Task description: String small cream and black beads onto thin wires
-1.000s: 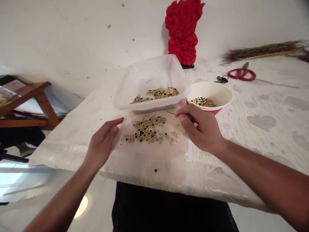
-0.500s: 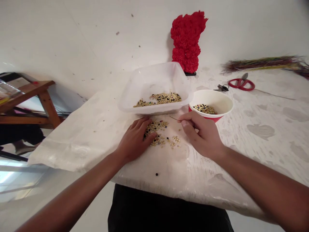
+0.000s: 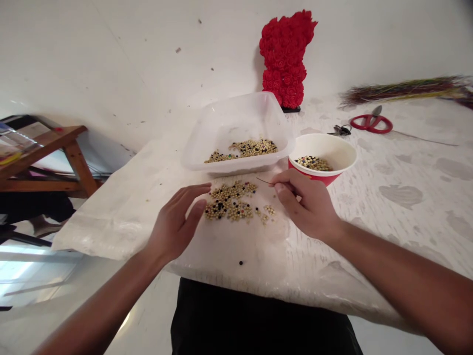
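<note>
**Right hand (image 3: pixel 305 203) pinches a thin dark wire (image 3: pixel 265 182) beside loose beads (image 3: pixel 229 203)**

The right grip is closed, thumb and forefinger pressed together on the wire, whose free end points left, just above and to the right of the pile. The left hand (image 3: pixel 173 224) is open, its fingers spread and curved, and hovers just beside the pile's left side; it holds nothing. The beads are small and round, mostly cream with black and a few coloured ones. They lie scattered on a white plastic sheet (image 3: pixel 111 231) that covers the worktop's near edge, and a single dark bead (image 3: pixel 241 263) sits apart, closer to that edge.

Directly behind the pile stands a clear plastic tub (image 3: pixel 221 118) holding more beads (image 3: pixel 244 150). Just to its right, a paper bowl with a red outside (image 3: pixel 309 176) holds another small heap (image 3: pixel 313 163). Toward the far right corner of the worktop lie red-handled scissors (image 3: pixel 371 124) and a bundle of coloured strands (image 3: pixel 402 88). A red rose bear (image 3: pixel 284 59) stands against the wall behind the tub.
</note>
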The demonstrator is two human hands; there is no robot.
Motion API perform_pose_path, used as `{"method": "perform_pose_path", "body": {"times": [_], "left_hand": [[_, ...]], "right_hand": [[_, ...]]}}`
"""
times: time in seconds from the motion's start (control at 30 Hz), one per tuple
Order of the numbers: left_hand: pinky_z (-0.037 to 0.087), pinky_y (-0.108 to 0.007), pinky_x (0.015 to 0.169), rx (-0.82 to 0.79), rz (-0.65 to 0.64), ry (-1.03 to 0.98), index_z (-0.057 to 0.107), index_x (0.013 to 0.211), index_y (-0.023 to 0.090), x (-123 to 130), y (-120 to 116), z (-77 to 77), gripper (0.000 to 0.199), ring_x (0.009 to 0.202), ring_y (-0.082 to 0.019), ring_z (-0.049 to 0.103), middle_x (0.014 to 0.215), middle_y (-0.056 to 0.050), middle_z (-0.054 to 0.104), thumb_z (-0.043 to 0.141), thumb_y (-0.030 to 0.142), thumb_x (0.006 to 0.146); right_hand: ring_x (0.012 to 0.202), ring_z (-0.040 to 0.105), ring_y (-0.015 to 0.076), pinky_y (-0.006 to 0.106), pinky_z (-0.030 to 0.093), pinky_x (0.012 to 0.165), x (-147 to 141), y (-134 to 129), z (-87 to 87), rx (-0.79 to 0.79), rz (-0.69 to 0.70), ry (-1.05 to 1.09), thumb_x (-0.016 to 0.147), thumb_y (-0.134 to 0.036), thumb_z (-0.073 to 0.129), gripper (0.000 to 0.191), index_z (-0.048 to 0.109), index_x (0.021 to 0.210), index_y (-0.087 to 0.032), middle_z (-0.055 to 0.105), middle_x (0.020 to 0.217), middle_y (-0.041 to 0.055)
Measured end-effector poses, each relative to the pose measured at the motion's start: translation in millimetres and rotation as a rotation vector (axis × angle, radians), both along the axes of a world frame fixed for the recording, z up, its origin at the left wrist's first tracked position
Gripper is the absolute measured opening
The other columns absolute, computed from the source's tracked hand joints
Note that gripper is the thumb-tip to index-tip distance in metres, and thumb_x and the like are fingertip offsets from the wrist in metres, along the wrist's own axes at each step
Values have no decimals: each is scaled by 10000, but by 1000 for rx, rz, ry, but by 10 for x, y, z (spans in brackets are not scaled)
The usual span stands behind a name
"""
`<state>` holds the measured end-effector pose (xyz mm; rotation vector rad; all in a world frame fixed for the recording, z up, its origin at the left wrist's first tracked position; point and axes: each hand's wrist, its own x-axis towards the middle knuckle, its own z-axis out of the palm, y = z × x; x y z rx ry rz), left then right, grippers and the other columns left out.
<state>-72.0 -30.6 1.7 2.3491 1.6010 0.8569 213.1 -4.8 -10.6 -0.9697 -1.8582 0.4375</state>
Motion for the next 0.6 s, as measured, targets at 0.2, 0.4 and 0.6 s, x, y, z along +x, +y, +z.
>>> {"method": "perform_pose_path", "body": {"times": [0.2, 0.4, 0.6], "left_hand": [[297, -495, 1208, -173, 44, 106, 443, 1416, 215, -103, -121, -198, 480, 1423, -272, 392, 1525, -99, 449, 391, 472, 1014], [301, -462, 1218, -196, -65, 114, 368, 1469, 224, 310, 122, -265, 498, 1453, -233, 354, 1566, -88, 397, 374, 452, 1025], [301, -475, 1208, -184, -78, 46, 395, 1444, 212, 394, 337, -261, 493, 1435, -251, 376, 1527, -103, 439, 386, 451, 1013]], "right_hand": [[468, 422, 84, 214, 324, 444, -30, 0, -9, -31, 6, -3, 935, -180, 498, 127, 625, 936, -182, 541, 595, -43], [471, 427, 87, 217, 320, 448, -8, 2, -26, -49, 4, 2, 947, -197, 498, 124, 621, 949, -179, 529, 592, -47], [495, 452, 96, 225, 343, 466, -7, -4, -12, -76, 18, -7, 952, -203, 491, 121, 611, 958, -188, 557, 631, -34]]}}
